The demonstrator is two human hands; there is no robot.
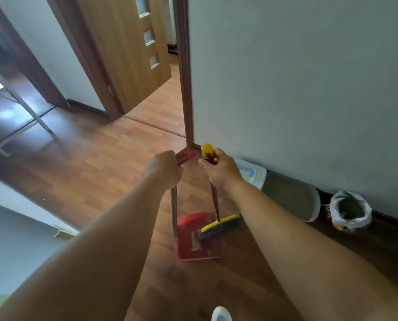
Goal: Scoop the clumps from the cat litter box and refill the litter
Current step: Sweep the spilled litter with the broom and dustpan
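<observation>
Hands: your left hand (pixel 164 169) clenched round red dustpan (pixel 199 237) handle; right hand (pixel 220 169) grips yellow-capped broom (pixel 218 224), bristles over pan on wood floor (pixel 96 172). Litter box (pixel 290 195) at 3 o'clock against wall, litter bag (pixel 350 213) just beside it.

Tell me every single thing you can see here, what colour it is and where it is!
dustpan: one, red, long-handled, on the floor in the middle
broom: one, yellow head, yellow-capped handle, head resting in the dustpan
litter box: one, grey, on the floor against the right wall
bag: one, white, open, by the wall right of the litter box
white container: one, white and blue, by the wall behind the litter box
door: one, brown wood, open, at the back
left hand: one, grip closed on the dustpan handle
right hand: one, grip closed on the broom handle
</observation>
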